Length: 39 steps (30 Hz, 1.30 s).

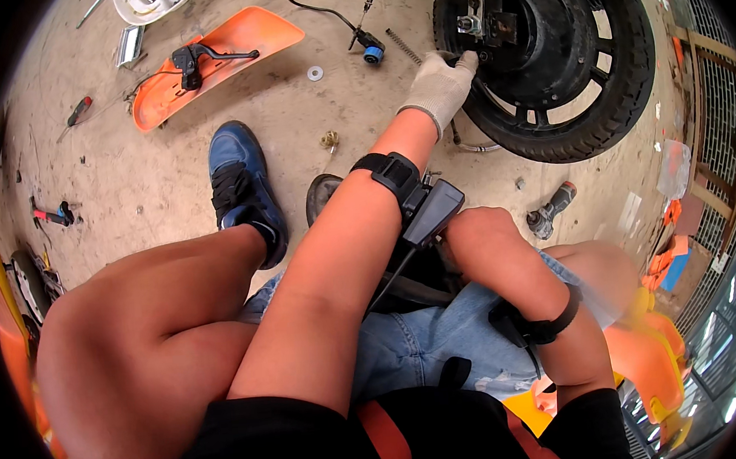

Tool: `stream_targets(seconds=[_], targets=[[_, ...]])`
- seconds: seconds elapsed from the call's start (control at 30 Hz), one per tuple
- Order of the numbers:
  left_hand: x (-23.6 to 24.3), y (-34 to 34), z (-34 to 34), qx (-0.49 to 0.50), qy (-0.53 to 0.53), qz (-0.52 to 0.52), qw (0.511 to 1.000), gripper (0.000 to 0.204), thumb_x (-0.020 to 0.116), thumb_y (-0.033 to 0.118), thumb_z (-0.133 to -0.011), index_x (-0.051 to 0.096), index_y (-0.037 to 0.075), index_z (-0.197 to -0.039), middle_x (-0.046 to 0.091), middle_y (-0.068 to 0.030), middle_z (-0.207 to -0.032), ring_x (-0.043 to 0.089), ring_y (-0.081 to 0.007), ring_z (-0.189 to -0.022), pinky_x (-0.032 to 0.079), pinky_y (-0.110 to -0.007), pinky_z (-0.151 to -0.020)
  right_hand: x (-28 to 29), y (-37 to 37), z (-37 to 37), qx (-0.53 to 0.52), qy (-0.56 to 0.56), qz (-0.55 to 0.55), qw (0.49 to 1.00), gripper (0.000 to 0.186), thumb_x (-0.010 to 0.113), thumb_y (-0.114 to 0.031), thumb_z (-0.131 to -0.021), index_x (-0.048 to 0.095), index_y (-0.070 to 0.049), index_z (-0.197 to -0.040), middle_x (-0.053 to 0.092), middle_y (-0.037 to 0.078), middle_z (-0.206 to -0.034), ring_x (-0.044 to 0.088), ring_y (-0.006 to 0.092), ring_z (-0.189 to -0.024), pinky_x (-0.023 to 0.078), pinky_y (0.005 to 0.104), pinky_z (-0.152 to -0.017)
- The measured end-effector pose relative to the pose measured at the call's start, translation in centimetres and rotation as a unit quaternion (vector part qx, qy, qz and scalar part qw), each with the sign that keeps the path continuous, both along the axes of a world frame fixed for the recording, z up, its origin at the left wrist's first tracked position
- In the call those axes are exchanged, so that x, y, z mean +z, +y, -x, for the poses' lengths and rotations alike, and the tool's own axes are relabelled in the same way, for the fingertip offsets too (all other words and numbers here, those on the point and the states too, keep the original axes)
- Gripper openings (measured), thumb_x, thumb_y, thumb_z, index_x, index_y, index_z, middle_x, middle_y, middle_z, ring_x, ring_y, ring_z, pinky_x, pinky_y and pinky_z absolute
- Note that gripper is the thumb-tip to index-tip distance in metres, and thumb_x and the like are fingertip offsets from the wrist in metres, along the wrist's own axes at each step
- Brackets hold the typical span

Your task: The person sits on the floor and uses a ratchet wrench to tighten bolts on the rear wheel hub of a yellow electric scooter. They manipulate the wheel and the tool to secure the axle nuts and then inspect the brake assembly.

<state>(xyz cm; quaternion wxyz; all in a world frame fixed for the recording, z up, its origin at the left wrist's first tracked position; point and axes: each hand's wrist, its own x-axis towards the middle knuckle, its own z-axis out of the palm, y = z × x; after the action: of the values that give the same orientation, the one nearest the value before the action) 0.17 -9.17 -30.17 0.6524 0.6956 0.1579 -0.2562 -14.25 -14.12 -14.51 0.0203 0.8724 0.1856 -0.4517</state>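
My left hand (pixel 442 89), in a pale knit glove, reaches forward to the hub of a black spoked motorcycle wheel (pixel 541 145). Its fingers are bent and closed beside a dark part below the metal axle bracket (pixel 471 19); what they grip is hidden. My right arm is bent across my lap. Of my right hand (pixel 481 228) only bare skin shows by the left forearm, and its fingers are out of sight. A thin coil spring (pixel 404 46) lies just past the glove, and a hose end (pixel 475 146) shows below the wheel.
On the concrete floor lie an orange fender (pixel 236 51) bearing a black lever (pixel 191 64), a washer (pixel 315 74), a cable with a blue-ended fitting (pixel 373 54), a brass-coloured part (pixel 329 140), a screwdriver (pixel 80 110) and a power tool (pixel 553 210). A metal grille (pixel 719 120) borders the right.
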Motion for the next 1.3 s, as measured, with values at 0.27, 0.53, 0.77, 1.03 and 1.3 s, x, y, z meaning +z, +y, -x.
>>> stream_targets(seconds=[0.27, 0.53, 0.77, 1.03, 1.3], targets=[[4.4, 1.3, -0.8, -0.062, 0.164, 0.004, 0.985, 0.059, 0.053, 0.050, -0.095, 0.063, -0.008, -0.093, 0.065, -0.0177, -0.075, 0.064, -0.0286, -0.066, 0.052, -0.043, -0.065, -0.7, 0.0, 0.1, -0.005, 0.016, 0.019, 1.000, 0.014, 0.060, -0.009, -0.078, 0.068, -0.006, -0.089, 0.071, 0.015, -0.078, 0.070, 0.0329, -0.075, 0.054, 0.0425, -0.062], [5.9, 0.8, -0.1, 0.003, 0.227, 0.103, 0.968, 0.061, 0.046, 0.054, -0.098, 0.057, -0.004, -0.082, 0.057, -0.0126, -0.066, 0.059, -0.0252, -0.056, 0.051, -0.038, -0.056, -0.8, -0.5, 0.6, -0.014, -0.032, -0.037, 0.999, 0.010, 0.057, -0.008, -0.079, 0.067, -0.009, -0.083, 0.070, 0.013, -0.077, 0.070, 0.0332, -0.077, 0.054, 0.0429, -0.063], [4.6, -1.4, -0.1, 0.042, 0.281, 0.109, 0.952, 0.059, 0.047, 0.053, -0.097, 0.058, -0.005, -0.092, 0.059, -0.0148, -0.071, 0.064, -0.0270, -0.068, 0.053, -0.038, -0.064, -1.0, -0.7, 0.8, -0.007, -0.037, -0.043, 0.998, 0.010, 0.057, -0.008, -0.080, 0.066, -0.009, -0.082, 0.069, 0.012, -0.078, 0.069, 0.0335, -0.076, 0.054, 0.0431, -0.063], [3.9, 0.4, -0.2, -0.008, 0.107, -0.041, 0.993, 0.062, 0.057, 0.048, -0.093, 0.058, -0.008, -0.118, 0.066, -0.0278, -0.106, 0.066, -0.0411, -0.101, 0.052, -0.046, -0.088, -0.6, -0.1, 0.3, -0.006, -0.012, -0.010, 1.000, 0.011, 0.057, -0.010, -0.080, 0.068, -0.008, -0.082, 0.070, 0.013, -0.078, 0.070, 0.0328, -0.076, 0.054, 0.0430, -0.062], [4.3, 1.1, -0.5, -0.006, 0.047, -0.065, 0.997, 0.055, 0.065, 0.037, -0.091, 0.053, -0.003, -0.127, 0.061, -0.0272, -0.124, 0.059, -0.0392, -0.118, 0.047, -0.044, -0.100, -0.4, 0.2, 0.0, 0.015, 0.018, 0.019, 1.000, 0.015, 0.058, -0.009, -0.079, 0.069, -0.008, -0.089, 0.071, 0.014, -0.079, 0.070, 0.0333, -0.077, 0.054, 0.0423, -0.063]])
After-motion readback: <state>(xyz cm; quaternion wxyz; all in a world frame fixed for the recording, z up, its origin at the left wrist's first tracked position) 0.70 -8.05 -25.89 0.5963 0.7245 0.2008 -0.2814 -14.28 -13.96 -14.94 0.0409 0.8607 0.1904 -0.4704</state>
